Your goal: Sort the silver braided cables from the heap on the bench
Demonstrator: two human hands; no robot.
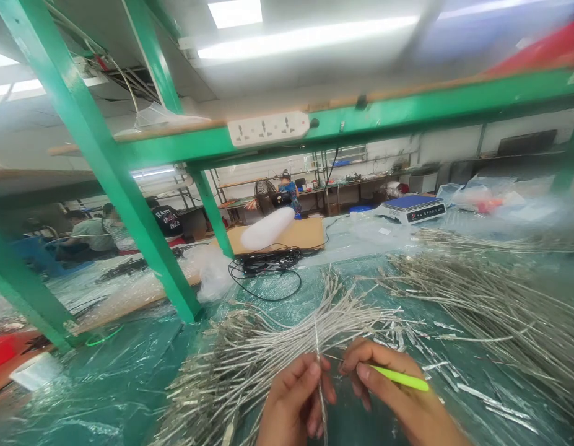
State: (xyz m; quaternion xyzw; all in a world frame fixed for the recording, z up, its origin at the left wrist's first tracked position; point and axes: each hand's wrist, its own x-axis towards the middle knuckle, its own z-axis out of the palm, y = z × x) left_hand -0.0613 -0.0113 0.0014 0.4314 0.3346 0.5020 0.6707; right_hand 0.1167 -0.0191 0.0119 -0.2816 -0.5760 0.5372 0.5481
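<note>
My left hand (296, 396) is low in the middle of the view, its fingers pinched on one thin silver wire (318, 353) that stands up from it. My right hand (389, 381) sits just to its right, closed on a slim yellow-green tool (400, 378) whose tip points toward the wire. Both hands hover over a fanned heap of silver wires (268, 347) lying on clear plastic sheeting (129, 371).
A second big pile of silver wires (491, 291) spreads to the right. Green frame posts (124, 192) stand at left, with a power strip (268, 128) on the crossbeam. A black cable coil (268, 263), a scale (412, 207) and other people at far benches lie beyond.
</note>
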